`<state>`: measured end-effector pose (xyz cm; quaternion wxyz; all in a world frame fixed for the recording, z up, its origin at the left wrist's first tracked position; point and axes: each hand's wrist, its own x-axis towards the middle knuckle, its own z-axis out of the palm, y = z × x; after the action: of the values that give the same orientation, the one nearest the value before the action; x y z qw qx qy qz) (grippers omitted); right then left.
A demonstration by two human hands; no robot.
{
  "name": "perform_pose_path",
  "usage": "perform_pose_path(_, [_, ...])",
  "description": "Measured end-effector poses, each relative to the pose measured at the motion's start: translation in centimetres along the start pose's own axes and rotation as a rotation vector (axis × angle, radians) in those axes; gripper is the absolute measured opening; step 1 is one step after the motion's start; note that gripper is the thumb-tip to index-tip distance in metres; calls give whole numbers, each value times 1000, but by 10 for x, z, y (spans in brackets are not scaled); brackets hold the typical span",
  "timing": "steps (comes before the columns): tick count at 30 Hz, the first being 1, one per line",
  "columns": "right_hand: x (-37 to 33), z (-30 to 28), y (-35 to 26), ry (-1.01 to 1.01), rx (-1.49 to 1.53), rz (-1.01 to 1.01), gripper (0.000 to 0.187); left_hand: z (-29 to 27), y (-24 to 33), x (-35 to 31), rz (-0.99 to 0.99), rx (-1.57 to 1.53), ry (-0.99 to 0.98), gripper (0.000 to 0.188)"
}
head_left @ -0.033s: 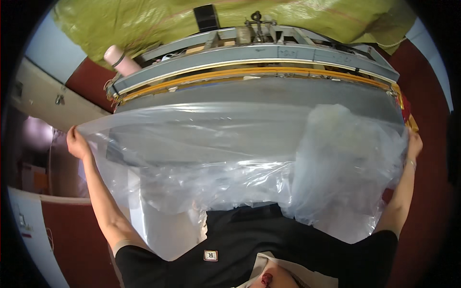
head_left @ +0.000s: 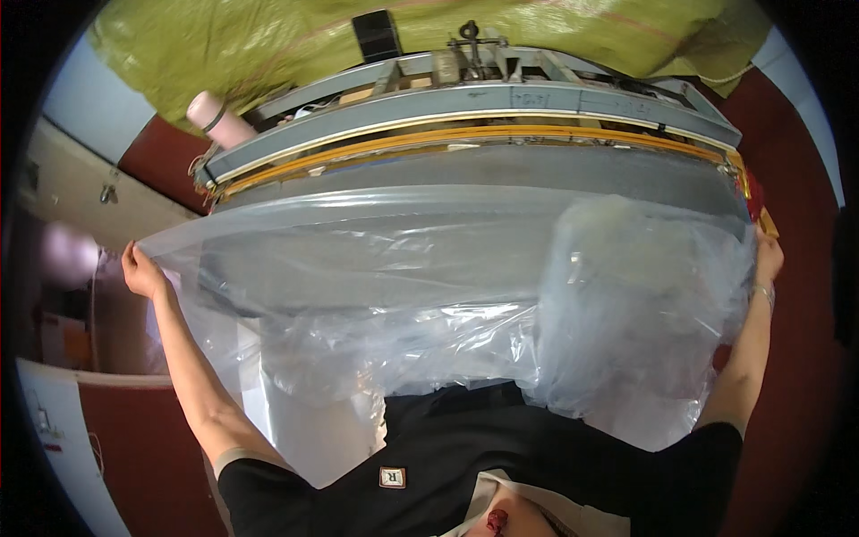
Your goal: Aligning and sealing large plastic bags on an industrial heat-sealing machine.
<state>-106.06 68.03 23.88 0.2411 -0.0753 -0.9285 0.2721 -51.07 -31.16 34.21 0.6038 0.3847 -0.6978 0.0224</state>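
Before the sealing machine (head_left: 474, 116) | left hand (head_left: 141, 271), right hand (head_left: 768, 257) grips closed on plastic bag (head_left: 403, 259) | unchanged.

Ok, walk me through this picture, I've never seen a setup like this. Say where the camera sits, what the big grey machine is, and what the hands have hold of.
The camera sits on the person's head and looks down, so the arms come in from the bottom; the wide lens bends straight edges. No robot here, just two bare hands. The left hand grips one end of a large clear plastic bag, and the right hand grips the other end, so its top edge is stretched wide between them. The bag's right part looks puffed out. Behind it stands a long grey machine with a yellow-orange strip along its front bar; it may be a sealing press, but I cannot be sure. Green sheeting lies behind it, with a pink cylinder at its left end.
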Motion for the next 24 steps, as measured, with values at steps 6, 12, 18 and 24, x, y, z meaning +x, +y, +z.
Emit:
perform_pose_path(6, [-11,24,-34,16,-358,186,39,79,-3,-111,-482,-155,-903,80])
perform_pose_path(12, [-22,34,-49,52,-610,268,33,76,74,-125,124,-2,-820,69])
perform_pose_path(18, [-23,36,-46,90,-593,200,31,17,305,-241,-161,-1132,-1613,58])
perform_pose_path(24, [-21,36,-39,77,-549,191,31,-53,432,-305,66,-1248,-2083,24])
